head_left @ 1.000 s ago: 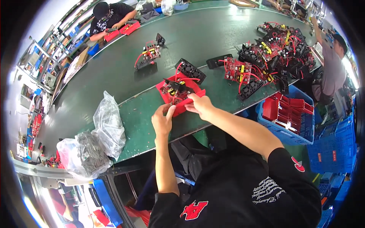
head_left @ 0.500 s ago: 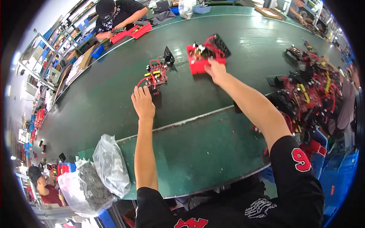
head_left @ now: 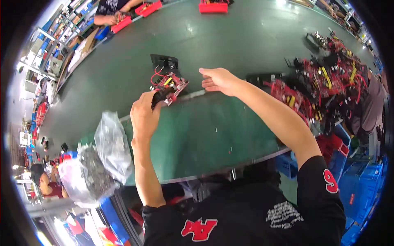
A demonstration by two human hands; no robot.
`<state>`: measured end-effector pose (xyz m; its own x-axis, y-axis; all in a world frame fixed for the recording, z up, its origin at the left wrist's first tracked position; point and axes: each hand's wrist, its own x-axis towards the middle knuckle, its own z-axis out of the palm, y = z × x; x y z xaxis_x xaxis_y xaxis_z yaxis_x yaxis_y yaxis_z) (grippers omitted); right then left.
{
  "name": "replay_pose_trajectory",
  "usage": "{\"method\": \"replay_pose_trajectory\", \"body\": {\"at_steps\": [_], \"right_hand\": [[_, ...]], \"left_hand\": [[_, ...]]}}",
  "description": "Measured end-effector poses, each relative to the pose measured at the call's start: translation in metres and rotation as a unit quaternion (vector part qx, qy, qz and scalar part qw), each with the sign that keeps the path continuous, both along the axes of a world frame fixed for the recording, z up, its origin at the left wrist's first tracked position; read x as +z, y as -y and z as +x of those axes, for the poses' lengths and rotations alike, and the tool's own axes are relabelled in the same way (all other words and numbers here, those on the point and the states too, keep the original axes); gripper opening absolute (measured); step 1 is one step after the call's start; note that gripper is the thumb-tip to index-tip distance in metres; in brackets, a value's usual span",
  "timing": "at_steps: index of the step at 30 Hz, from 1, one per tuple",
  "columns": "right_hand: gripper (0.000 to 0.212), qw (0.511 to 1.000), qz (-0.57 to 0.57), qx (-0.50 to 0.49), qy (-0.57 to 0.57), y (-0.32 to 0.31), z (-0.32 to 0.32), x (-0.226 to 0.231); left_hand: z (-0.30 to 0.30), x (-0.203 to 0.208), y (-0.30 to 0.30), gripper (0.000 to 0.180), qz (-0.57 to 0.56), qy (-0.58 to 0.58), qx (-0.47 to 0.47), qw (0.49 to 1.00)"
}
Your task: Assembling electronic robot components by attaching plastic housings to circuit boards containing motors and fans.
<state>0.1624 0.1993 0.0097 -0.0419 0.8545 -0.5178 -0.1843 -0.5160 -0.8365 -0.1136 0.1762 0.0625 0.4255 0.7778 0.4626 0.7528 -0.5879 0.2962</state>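
My left hand (head_left: 144, 112) grips the near end of a red circuit board (head_left: 174, 87) by its dark end part. Red wires run from the board to a black end panel (head_left: 164, 61) at its far side. To the right of the board, my right hand (head_left: 219, 81) is held over the table with its fingers stretched out and nothing in them. A red open case (head_left: 213, 7) with parts inside stands at the far edge of the view, away from both hands.
A heap of red circuit boards (head_left: 328, 78) with wires lies at the right. Clear plastic bags (head_left: 113, 143), one with grey parts, sit at the left. Across the green table (head_left: 230, 41) a person's hand (head_left: 107, 19) works beside red cases (head_left: 148, 8).
My left hand has drawn the circuit board nearer and turned it. My right hand has let go of the red case, which is now much farther away, and has come back toward the board.
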Motion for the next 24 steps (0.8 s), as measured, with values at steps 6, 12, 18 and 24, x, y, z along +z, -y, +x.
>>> {"method": "replay_pose_trajectory", "body": {"at_steps": [6,12,18,24], "right_hand": [[0.052,0.991,0.051,0.04,0.118,0.108,-0.024,0.001],[0.059,0.897,0.237,-0.033,0.371,0.133,-0.04,-0.011],[0.045,0.897,0.269,-0.089,0.338,0.204,-0.054,0.049],[0.079,0.969,0.192,-0.076,0.136,0.31,-0.065,0.04]], "left_hand": [[-0.02,0.028,0.122,0.038,-0.227,0.126,-0.023,0.965],[-0.022,0.018,0.167,0.041,-0.357,0.158,-0.139,0.91],[-0.018,0.006,0.178,0.039,-0.48,0.292,-0.063,0.825],[0.059,0.008,0.226,0.034,-0.292,0.24,-0.067,0.923]]}}
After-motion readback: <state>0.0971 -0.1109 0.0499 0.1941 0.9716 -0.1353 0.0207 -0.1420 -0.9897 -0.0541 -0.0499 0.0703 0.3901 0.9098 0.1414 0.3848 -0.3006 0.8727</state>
